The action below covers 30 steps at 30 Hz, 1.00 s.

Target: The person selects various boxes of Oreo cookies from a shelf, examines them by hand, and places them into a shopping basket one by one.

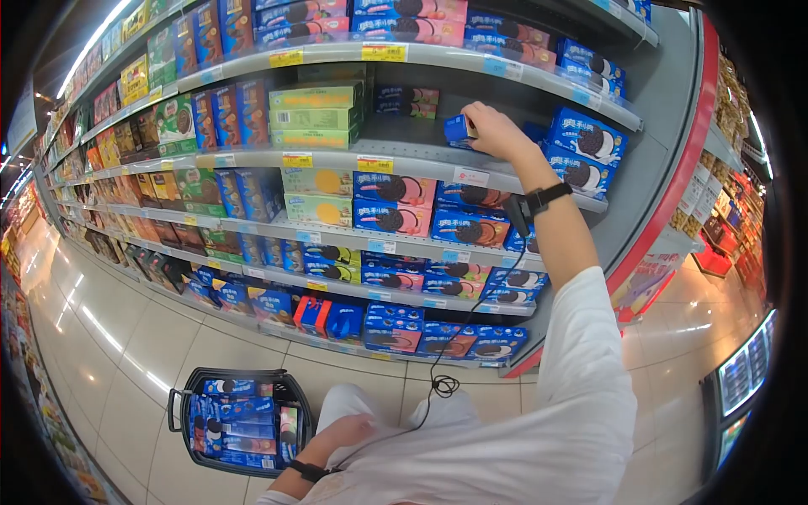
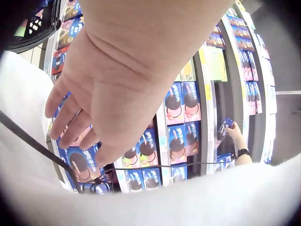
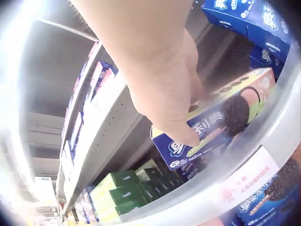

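At the shelf's front edge, my right hand [image 1: 499, 130] grips a blue cookie box [image 1: 457, 131] by one end. The right wrist view shows the thumb across the printed front of that box [image 3: 230, 117], which has a dark cookie picture and pink and green at its far end; the other fingers are hidden behind it. My left hand [image 1: 347, 431] hangs low in front of my body, holding nothing. Its fingers are loosely extended in the left wrist view, where the palm [image 2: 117, 89] covers part of the lower shelves.
A dark shopping basket [image 1: 305, 396] packed with cookie boxes stands on the tiled floor at lower left. Green boxes [image 1: 311, 118] and upright blue boxes [image 1: 587, 139] flank the gripped box on its shelf. A black cable [image 1: 471, 316] runs from the right wrist.
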Each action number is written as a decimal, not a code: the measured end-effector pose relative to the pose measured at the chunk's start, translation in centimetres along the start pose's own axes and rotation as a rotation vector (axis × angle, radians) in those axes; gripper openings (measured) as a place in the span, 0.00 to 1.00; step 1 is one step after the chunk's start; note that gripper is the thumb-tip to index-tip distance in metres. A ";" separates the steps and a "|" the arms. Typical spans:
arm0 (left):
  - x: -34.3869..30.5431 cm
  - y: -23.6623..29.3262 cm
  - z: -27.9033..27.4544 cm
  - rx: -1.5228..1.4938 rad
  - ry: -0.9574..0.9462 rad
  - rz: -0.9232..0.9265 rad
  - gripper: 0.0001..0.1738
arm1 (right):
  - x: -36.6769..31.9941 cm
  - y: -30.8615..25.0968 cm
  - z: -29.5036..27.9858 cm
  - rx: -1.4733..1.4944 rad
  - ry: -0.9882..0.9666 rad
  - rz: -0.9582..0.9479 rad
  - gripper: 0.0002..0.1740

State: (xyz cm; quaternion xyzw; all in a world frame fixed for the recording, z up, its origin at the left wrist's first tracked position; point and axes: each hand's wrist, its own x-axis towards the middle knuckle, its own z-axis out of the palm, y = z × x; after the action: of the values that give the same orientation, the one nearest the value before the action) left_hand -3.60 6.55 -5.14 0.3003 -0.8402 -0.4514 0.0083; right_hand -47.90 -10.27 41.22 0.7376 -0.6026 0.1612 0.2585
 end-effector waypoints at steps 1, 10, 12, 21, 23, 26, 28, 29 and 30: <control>-0.1 0.1 -0.1 0.015 -0.031 -0.033 0.24 | -0.6 -1.3 -1.2 -0.001 0.003 0.003 0.25; 0.7 -1.2 0.4 -0.036 0.043 0.081 0.28 | -18.6 -13.2 -4.4 0.800 0.891 0.145 0.42; 0.3 0.4 -0.3 -0.225 0.073 0.084 0.31 | -23.2 -15.3 -1.9 1.125 0.853 0.175 0.46; -2.3 7.1 -5.5 -0.975 0.432 0.397 0.36 | -30.2 -24.4 8.5 2.099 0.228 0.740 0.33; -2.9 7.1 -5.9 -1.011 0.468 0.356 0.31 | -30.8 -25.3 9.3 2.151 0.130 0.823 0.31; -4.4 7.4 -6.7 -1.038 0.564 0.246 0.23 | -31.1 -26.5 10.4 2.162 0.025 0.901 0.32; -5.0 6.2 -6.7 -1.032 0.613 0.214 0.22 | -31.7 -26.5 12.2 2.009 -0.109 0.876 0.37; -5.5 5.5 -6.7 -0.997 0.630 0.168 0.21 | -32.3 -26.2 13.1 1.919 -0.150 0.885 0.38; -6.0 4.8 -6.9 -0.965 0.650 0.110 0.20 | -32.1 -26.4 13.1 1.836 -0.201 0.889 0.38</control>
State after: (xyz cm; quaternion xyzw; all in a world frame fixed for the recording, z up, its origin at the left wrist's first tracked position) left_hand 0.86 6.39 4.18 0.3415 -0.5083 -0.6668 0.4247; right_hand -30.33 11.75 7.94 0.3711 -0.4847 0.5788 -0.5407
